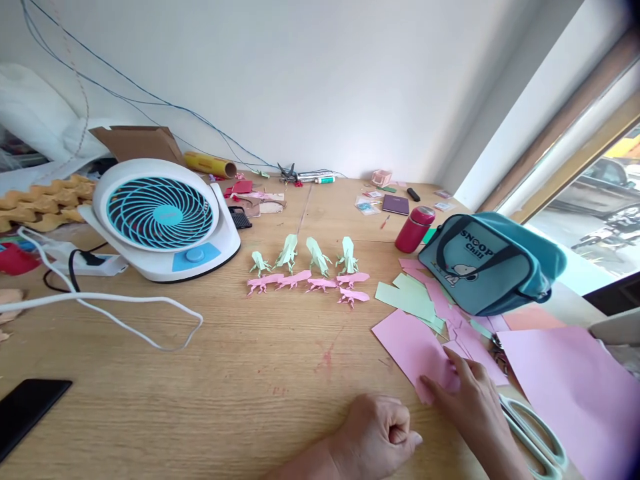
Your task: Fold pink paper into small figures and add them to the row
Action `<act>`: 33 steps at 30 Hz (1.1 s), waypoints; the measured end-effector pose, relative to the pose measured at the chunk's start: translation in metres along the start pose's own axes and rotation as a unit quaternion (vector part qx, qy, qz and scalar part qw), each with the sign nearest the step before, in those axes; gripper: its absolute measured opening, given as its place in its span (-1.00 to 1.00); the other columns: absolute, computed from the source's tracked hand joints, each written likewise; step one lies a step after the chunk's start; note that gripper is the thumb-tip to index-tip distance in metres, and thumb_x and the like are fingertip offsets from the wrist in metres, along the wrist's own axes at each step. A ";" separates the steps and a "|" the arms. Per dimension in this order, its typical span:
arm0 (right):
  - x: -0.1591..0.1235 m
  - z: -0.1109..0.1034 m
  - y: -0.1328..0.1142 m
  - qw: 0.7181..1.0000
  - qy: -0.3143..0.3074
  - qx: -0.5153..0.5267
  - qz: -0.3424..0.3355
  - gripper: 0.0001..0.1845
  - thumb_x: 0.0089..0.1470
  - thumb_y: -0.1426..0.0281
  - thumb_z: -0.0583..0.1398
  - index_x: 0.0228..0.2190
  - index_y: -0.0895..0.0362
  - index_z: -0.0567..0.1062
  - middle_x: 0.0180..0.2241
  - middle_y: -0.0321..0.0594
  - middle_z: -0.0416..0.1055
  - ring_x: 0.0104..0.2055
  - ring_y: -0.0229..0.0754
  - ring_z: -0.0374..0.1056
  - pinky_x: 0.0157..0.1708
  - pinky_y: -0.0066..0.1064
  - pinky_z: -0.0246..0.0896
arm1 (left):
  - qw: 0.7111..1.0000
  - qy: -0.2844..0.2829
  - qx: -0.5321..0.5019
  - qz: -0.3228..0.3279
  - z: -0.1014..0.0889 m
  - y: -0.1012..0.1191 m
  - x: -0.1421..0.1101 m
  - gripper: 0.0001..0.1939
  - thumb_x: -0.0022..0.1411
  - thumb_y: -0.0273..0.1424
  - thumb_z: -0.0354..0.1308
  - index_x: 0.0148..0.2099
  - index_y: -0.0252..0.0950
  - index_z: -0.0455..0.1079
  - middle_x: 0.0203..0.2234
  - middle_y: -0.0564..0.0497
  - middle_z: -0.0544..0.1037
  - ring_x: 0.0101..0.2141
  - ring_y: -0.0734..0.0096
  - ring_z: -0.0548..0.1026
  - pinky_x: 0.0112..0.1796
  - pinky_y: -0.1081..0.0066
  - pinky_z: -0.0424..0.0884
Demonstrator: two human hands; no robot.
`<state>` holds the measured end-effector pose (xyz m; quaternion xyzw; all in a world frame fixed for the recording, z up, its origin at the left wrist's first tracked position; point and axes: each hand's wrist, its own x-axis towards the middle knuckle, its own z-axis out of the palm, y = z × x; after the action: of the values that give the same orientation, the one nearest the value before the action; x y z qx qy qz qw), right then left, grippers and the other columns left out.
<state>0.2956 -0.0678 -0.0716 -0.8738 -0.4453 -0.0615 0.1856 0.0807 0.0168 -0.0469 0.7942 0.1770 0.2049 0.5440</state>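
My left hand rests on the table as a loose fist, with nothing showing in it. To its right, my right hand pinches a rectangular sheet of pink paper between thumb and fingers at its near end. The sheet's far end lies over pink and pale green paper pieces. Scissors with pale green handles lie beside my right wrist, their blades partly covered by paper. Ahead stand several folded pale green paper insects, with several pink folded paper insects in front of them.
A white fan stands at left with a white cable looping over the table. A black phone lies near left. A red flask, a teal bag and a large pink sheet are at right.
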 end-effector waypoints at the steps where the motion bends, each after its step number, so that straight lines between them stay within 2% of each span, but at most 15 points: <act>1: 0.002 0.001 0.002 1.000 -0.013 0.016 0.013 -0.25 -0.07 -0.04 0.21 0.06 0.14 0.39 -0.20 -0.01 0.38 -0.17 0.13 0.38 -0.13 -0.03 0.30 | 1.000 -0.004 0.006 -0.005 -0.001 0.002 0.000 -0.55 0.00 -0.56 0.23 -0.62 -0.32 -0.05 -0.69 0.20 0.09 -0.62 0.64 0.06 -0.52 0.50 0.01; 4: 0.006 -0.001 0.004 0.998 -0.035 0.039 0.042 -0.33 -0.06 0.00 0.20 0.00 0.16 0.43 -0.22 -0.04 0.36 -0.15 0.10 0.38 -0.08 -0.06 0.27 | 1.000 -0.013 0.014 -0.017 -0.004 0.006 0.000 -0.53 -0.01 -0.56 0.24 -0.61 -0.32 -0.07 -0.69 0.20 0.10 -0.61 0.64 0.05 -0.51 0.49 0.00; 10: 0.007 -0.011 -0.011 0.997 -0.041 0.042 0.040 -0.55 -0.06 0.09 0.22 -0.20 0.14 0.47 -0.17 -0.01 0.35 -0.10 0.11 0.35 -0.06 -0.11 0.22 | 0.999 -0.018 0.027 -0.013 -0.007 0.012 0.000 -0.52 0.01 -0.57 0.25 -0.61 -0.32 -0.08 -0.68 0.20 0.09 -0.60 0.62 0.05 -0.50 0.47 -0.02; 13: 0.008 -0.014 -0.017 0.995 -0.054 0.068 0.050 -0.61 -0.04 0.18 0.21 -0.19 0.14 0.43 -0.21 -0.06 0.38 -0.17 0.03 0.38 -0.13 -0.19 0.24 | 0.999 -0.018 0.034 0.001 -0.007 0.013 0.000 -0.53 0.02 -0.58 0.23 -0.60 -0.32 -0.08 -0.67 0.20 0.09 -0.59 0.61 0.05 -0.49 0.48 -0.02; 16: 0.007 -0.015 -0.021 0.992 -0.068 0.091 0.054 -0.53 -0.02 0.22 0.20 -0.07 0.16 0.39 -0.25 -0.11 0.41 -0.17 0.01 0.40 -0.18 -0.24 0.24 | 0.999 -0.013 0.043 0.013 -0.007 0.013 -0.001 -0.54 0.04 -0.59 0.21 -0.60 -0.31 -0.08 -0.67 0.19 0.10 -0.59 0.61 0.07 -0.48 0.49 0.00; 18: 0.007 -0.015 -0.024 0.993 -0.061 0.080 0.055 -0.52 -0.01 0.21 0.20 -0.07 0.19 0.42 -0.24 -0.08 0.41 -0.16 0.03 0.40 -0.15 -0.22 0.24 | 0.998 0.010 0.055 0.017 -0.005 0.012 -0.002 -0.54 0.05 -0.59 0.19 -0.59 -0.30 -0.09 -0.66 0.18 0.11 -0.58 0.59 0.09 -0.48 0.49 0.01; 23: 0.004 -0.017 -0.030 0.996 -0.063 0.059 0.023 -0.74 0.04 0.28 0.17 -0.27 0.16 0.53 -0.22 -0.04 0.39 -0.17 0.01 0.39 -0.09 -0.23 0.21 | 0.985 0.125 0.122 0.015 -0.006 0.008 -0.003 -0.61 0.08 -0.60 0.14 -0.55 -0.27 -0.05 -0.61 0.15 0.18 -0.52 0.53 0.18 -0.43 0.48 0.09; 27: 0.003 -0.023 -0.035 0.996 -0.070 0.048 0.011 -0.75 0.09 0.32 0.14 -0.24 0.13 0.55 -0.20 -0.04 0.37 -0.14 0.02 0.37 -0.10 -0.24 0.20 | 0.956 0.186 0.224 -0.016 -0.019 0.011 0.012 -0.78 0.13 -0.59 0.12 -0.42 -0.26 0.13 -0.43 0.07 0.36 -0.33 0.40 0.34 -0.26 0.44 0.25; 29: 0.002 -0.025 -0.037 0.996 -0.075 0.041 0.011 -0.74 0.11 0.32 0.14 -0.21 0.12 0.55 -0.19 -0.04 0.36 -0.12 0.04 0.36 -0.10 -0.24 0.20 | 0.939 0.175 0.291 -0.050 -0.026 0.015 0.026 -0.84 0.14 -0.58 0.13 -0.27 -0.26 0.25 -0.28 0.01 0.42 -0.18 0.33 0.38 -0.13 0.39 0.29; 31: 0.000 -0.028 -0.039 0.996 -0.076 0.034 0.012 -0.73 0.12 0.32 0.14 -0.18 0.12 0.55 -0.18 -0.04 0.35 -0.11 0.04 0.35 -0.11 -0.25 0.19 | 0.923 0.158 0.341 -0.085 -0.028 0.018 0.042 -0.74 0.17 -0.51 0.17 -0.08 -0.26 0.29 -0.10 -0.07 0.40 -0.02 0.24 0.35 0.00 0.32 0.28; 33: -0.001 -0.031 -0.041 0.997 -0.075 0.032 0.015 -0.73 0.13 0.32 0.14 -0.17 0.12 0.54 -0.16 -0.04 0.35 -0.09 0.04 0.35 -0.10 -0.27 0.19 | 0.917 0.153 0.353 -0.104 -0.026 0.019 0.057 -0.65 0.19 -0.46 0.19 0.03 -0.26 0.28 -0.03 -0.12 0.37 0.03 0.19 0.34 0.05 0.27 0.27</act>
<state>0.2637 -0.0583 -0.0315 -0.8760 -0.4470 0.0215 0.1800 0.1167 0.0599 -0.0127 0.8707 0.4007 0.1904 0.2123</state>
